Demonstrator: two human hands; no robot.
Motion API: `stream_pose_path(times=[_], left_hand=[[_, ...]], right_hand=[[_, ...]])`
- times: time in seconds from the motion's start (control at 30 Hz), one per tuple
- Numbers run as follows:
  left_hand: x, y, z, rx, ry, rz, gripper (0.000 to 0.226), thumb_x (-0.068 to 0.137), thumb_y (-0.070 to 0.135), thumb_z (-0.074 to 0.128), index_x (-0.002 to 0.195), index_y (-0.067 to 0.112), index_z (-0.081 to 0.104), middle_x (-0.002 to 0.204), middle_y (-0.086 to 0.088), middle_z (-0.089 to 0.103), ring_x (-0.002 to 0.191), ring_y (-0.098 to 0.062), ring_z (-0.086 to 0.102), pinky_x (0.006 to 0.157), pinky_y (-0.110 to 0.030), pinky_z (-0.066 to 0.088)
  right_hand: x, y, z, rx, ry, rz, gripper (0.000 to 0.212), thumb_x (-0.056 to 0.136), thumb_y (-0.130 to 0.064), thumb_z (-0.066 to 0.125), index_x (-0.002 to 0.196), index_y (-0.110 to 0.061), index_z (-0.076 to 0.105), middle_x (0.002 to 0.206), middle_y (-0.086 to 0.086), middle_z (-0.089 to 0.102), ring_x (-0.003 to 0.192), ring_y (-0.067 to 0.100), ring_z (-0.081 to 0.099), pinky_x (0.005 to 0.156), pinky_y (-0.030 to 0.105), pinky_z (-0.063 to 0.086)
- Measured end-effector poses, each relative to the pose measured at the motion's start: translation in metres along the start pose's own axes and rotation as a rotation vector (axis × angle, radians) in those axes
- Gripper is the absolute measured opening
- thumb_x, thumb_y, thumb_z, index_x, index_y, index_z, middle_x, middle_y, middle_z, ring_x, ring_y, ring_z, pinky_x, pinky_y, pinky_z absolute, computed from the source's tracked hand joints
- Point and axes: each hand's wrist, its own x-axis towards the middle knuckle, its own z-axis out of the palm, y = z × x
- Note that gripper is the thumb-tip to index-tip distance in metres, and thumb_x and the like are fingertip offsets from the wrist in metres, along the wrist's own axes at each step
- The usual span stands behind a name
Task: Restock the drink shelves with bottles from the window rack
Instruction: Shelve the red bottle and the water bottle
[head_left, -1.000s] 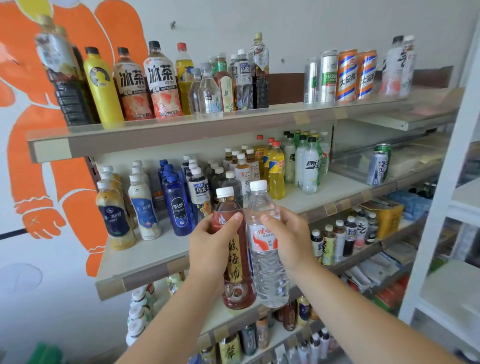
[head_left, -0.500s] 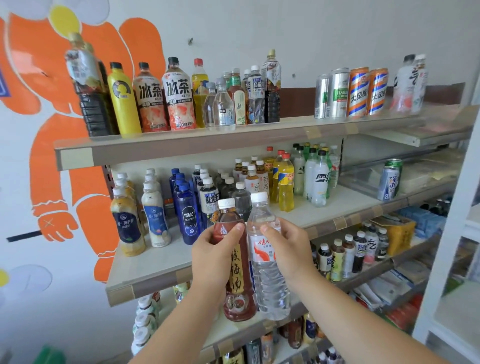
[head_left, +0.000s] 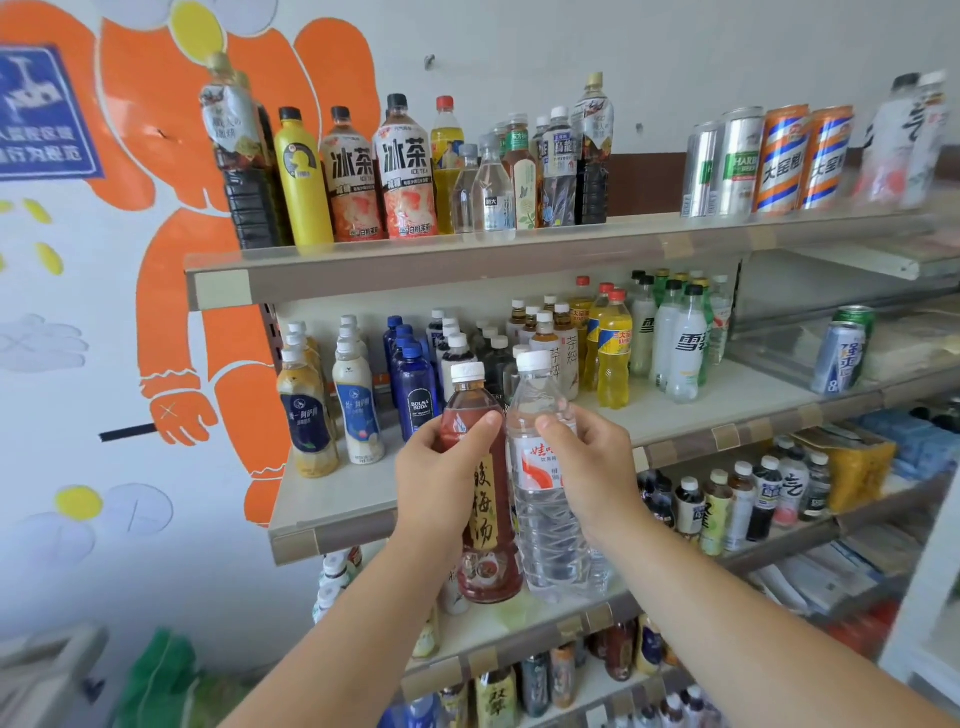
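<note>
Setting: white wall with an orange painted figure behind grey metal drink shelves.
Held bottles: two, upright, side by side and touching, in front of the second shelf's front edge.
Left hand: wrapped round the dark red plastic tea bottle; white cap, yellow vertical label with Chinese characters.
Right hand: wrapped round the clear plastic water bottle; white cap, red-and-white label with Chinese writing.
Second shelf: a row of dark blue bottles, the front one reading "BOLSA SODA"; at the right, two cans, one green, one blue.
Top shelf: two peach-labelled bottles reading "冰茶 ICE TEA"; four tall cans, two silver, two striped orange and blue.
</note>
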Motion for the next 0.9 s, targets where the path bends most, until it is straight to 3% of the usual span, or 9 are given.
stream_pose_path(times=[0.23, 0.4, 0.7, 0.83, 0.9], left_hand=[[-0.008, -0.011, -0.011, -0.019, 0.022, -0.036, 0.034, 0.078, 0.036, 0.081, 0.102, 0.013, 0.071, 0.091, -0.011, 0.077, 0.084, -0.031, 0.076, 0.081, -0.054, 0.060], [-0.012, -0.020, -0.019, -0.029, 0.027, -0.053, 0.034, 0.077, 0.037, 0.081, 0.099, 0.014, 0.072, 0.091, -0.013, 0.077, 0.085, -0.034, 0.075, 0.083, -0.056, 0.059], [-0.018, -0.037, -0.024, -0.012, -0.004, -0.083, 0.030, 0.076, 0.037, 0.082, 0.097, 0.018, 0.073, 0.090, -0.010, 0.078, 0.085, -0.031, 0.075, 0.082, -0.054, 0.060], [-0.018, -0.044, -0.021, 0.028, -0.029, -0.089, 0.024, 0.076, 0.032, 0.084, 0.093, 0.018, 0.073, 0.087, -0.008, 0.077, 0.082, -0.030, 0.075, 0.080, -0.049, 0.062], [-0.019, -0.049, -0.018, 0.030, -0.037, -0.094, 0.024, 0.075, 0.032, 0.085, 0.090, 0.018, 0.073, 0.085, -0.009, 0.077, 0.080, -0.031, 0.075, 0.078, -0.048, 0.062]], right_hand=[[-0.007, 0.016, 0.008, -0.032, -0.019, 0.017, 0.034, 0.075, -0.049, 0.065, 0.094, -0.022, 0.075, 0.094, 0.024, 0.071, 0.093, 0.047, 0.067, 0.083, 0.063, 0.055], [-0.013, 0.029, 0.011, -0.060, -0.028, 0.024, 0.055, 0.076, -0.052, 0.066, 0.095, 0.000, 0.063, 0.100, 0.044, 0.054, 0.090, 0.059, 0.056, 0.074, 0.069, 0.050], [-0.031, 0.029, 0.000, -0.062, -0.035, 0.043, 0.039, 0.075, -0.044, 0.066, 0.090, -0.008, 0.070, 0.094, 0.039, 0.061, 0.087, 0.055, 0.061, 0.073, 0.061, 0.054], [-0.037, 0.037, -0.011, -0.056, -0.022, 0.082, 0.051, 0.076, -0.042, 0.067, 0.096, 0.004, 0.065, 0.093, 0.036, 0.064, 0.086, 0.052, 0.064, 0.074, 0.060, 0.055], [-0.042, 0.039, -0.016, -0.039, -0.002, 0.108, 0.044, 0.077, -0.036, 0.068, 0.097, 0.004, 0.068, 0.091, 0.030, 0.069, 0.084, 0.046, 0.068, 0.072, 0.052, 0.058]])
